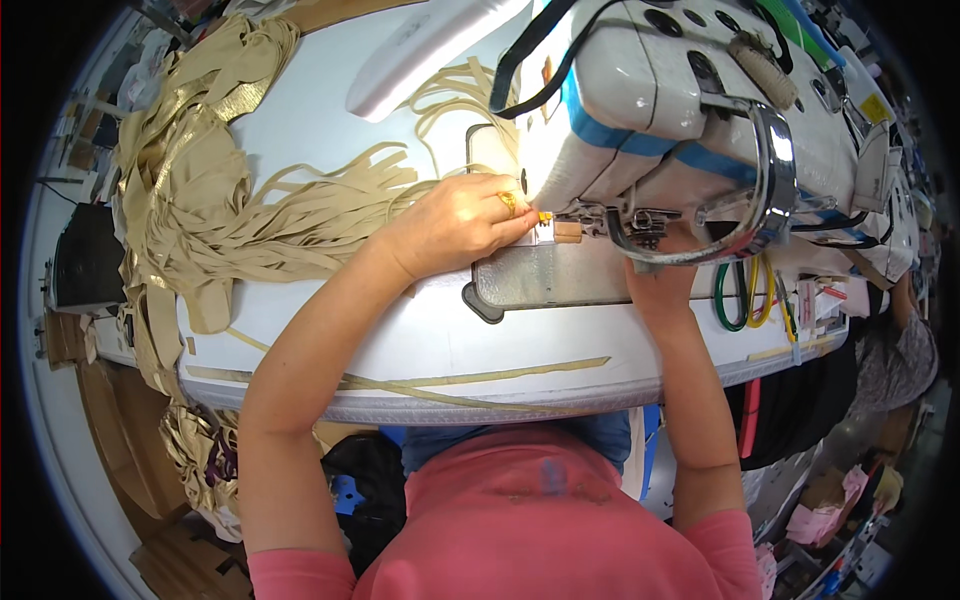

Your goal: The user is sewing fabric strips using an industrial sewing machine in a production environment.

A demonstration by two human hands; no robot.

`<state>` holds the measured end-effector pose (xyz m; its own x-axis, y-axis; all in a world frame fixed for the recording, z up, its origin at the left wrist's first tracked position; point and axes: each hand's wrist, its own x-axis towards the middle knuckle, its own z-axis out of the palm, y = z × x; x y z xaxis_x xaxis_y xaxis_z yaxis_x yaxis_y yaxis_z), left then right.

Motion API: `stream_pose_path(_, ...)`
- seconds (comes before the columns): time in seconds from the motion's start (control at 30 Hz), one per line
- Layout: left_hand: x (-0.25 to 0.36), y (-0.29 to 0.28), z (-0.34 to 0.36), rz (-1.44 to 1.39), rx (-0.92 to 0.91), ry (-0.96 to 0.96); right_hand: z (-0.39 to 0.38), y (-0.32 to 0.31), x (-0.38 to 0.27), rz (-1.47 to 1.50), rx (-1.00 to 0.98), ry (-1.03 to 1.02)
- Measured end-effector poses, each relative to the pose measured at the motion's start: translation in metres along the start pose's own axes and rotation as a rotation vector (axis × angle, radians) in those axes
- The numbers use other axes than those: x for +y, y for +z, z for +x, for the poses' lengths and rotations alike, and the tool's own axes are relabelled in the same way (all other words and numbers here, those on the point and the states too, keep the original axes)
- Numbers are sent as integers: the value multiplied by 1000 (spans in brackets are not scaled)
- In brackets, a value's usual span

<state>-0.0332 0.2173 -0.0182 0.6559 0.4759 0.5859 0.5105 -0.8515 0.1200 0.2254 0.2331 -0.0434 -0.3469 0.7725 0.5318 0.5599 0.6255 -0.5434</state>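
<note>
A white sewing machine [620, 85] with blue bands stands at the right of the worktable. My left hand [460, 222], a gold ring on one finger, is closed at the machine's metal bed plate [530, 275]. Its fingertips pinch beside the small parts under the head. Long beige fabric strips [330, 215] run in from the left up to this hand. My right hand [662, 285] reaches under the machine head, behind a curved chrome guard [775, 180]; its fingers are hidden. A small tan piece [568, 232] lies between the hands.
More gold-beige fabric [190, 160] is heaped at the left and hangs over the table edge. Narrow strips [480, 376] lie along the front. Green-handled scissors [733, 300] and yellow-handled ones [760, 290] lie right of my forearm. A white lamp arm [425, 55] overhangs the table.
</note>
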Motion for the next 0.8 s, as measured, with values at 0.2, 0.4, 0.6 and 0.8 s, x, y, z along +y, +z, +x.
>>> stream_pose_path(0.2,-7,2,-1,11,-15,6,-5,0,8,21,7,13)
stream_pose_path(0.4,-15,3,-2,23,-22,27,-6,1,12,39,1,2)
stream_pose_path(0.6,-21,3,-2,-10,3,38,-5,0,8,-42,-9,6)
stream_pose_path(0.8,-23,7,0,10,-17,40,-11,18,33,273,-28,145)
